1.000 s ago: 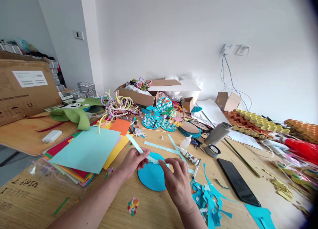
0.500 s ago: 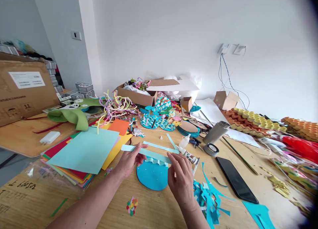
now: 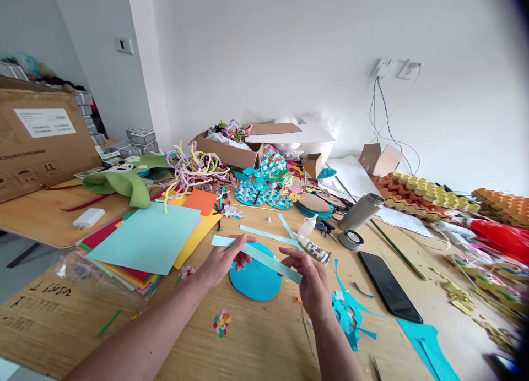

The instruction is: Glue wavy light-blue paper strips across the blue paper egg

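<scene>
A pale blue paper strip slants down to the right in front of me. My left hand pinches it near its left end, thumb on top. At its lower right end my right hand grips it between thumb and fingers. Below the strip a round blue disc lies on the table, its upper part covered by the strip and fingers. Another pale blue strip lies just beyond, beside a white glue bottle and a printed tube.
A stack of coloured paper lies on the left. A black phone, blue paper scraps and a metal flask are on the right. Small coloured paper dots lie in front. Pipe cleaners are heaped behind.
The strip has tilted, its right end now lower and farther right, along with my right hand. My left hand has shifted slightly right. The view has turned a little.
</scene>
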`<state>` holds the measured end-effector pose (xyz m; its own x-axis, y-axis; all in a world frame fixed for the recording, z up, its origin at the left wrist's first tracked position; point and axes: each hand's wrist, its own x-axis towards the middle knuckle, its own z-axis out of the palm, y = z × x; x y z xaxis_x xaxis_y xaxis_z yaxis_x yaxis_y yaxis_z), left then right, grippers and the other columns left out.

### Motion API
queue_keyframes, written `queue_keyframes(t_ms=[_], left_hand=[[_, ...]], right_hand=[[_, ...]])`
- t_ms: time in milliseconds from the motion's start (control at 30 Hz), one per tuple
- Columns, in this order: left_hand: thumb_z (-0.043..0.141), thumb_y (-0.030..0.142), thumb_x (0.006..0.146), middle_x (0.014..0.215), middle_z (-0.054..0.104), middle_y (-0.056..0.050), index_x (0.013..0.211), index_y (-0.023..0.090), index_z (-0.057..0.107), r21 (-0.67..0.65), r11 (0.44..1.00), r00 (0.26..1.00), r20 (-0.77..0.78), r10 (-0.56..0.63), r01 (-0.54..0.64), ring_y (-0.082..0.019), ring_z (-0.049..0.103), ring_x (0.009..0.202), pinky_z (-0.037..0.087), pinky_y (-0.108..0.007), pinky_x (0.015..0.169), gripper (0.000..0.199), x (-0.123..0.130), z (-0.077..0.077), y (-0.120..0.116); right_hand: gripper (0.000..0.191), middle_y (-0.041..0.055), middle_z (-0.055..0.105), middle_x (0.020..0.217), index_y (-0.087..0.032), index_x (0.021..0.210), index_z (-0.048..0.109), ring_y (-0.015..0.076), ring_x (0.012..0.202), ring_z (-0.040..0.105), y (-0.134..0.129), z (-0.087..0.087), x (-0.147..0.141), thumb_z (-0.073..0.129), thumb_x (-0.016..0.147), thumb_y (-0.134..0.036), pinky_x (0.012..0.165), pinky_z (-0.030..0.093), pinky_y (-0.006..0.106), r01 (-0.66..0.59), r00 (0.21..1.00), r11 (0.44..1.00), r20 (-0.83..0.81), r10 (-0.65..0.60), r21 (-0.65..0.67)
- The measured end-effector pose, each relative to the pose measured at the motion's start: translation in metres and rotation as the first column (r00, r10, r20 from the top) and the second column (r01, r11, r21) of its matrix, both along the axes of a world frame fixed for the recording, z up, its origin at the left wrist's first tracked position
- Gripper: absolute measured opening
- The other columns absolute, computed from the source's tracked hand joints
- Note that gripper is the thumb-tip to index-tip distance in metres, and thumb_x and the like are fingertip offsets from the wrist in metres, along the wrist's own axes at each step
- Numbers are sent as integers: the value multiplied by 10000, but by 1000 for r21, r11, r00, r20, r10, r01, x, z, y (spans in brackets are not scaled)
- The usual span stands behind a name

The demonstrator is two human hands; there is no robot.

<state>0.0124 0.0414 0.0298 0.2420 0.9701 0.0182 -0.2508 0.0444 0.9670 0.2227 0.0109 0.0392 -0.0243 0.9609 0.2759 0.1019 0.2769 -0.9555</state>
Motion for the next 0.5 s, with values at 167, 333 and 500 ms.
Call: queue_keyframes(t_ms=[167,333,500], left_hand=[[574,643,795,598,655,-31,1077,134,697,39,998,996,-81,-45,48,-121,551,511,419,-230,484,595,4,10,-7],[545,638,819,587,645,-25,1057,143,712,90,988,982,-152,-109,124,-118,536,502,419,-229,483,575,9,16,-12],[550,650,806,600,651,-31,1080,142,701,41,982,972,-158,-173,182,-116,542,506,414,-221,485,597,13,14,-10]], right_hand=[[470,46,672,673,-160,991,707,195,628,638,-3,14,-4,570,833,-581,617,482,307,-205,976,958,38,216,-200],[442,31,657,654,-153,859,695,153,558,597,-2,18,-7,680,737,-577,552,482,281,-327,935,895,31,352,-305],[435,4,622,560,-168,676,653,113,473,536,1,15,-5,693,703,-600,482,415,236,-266,946,915,103,309,-303]])
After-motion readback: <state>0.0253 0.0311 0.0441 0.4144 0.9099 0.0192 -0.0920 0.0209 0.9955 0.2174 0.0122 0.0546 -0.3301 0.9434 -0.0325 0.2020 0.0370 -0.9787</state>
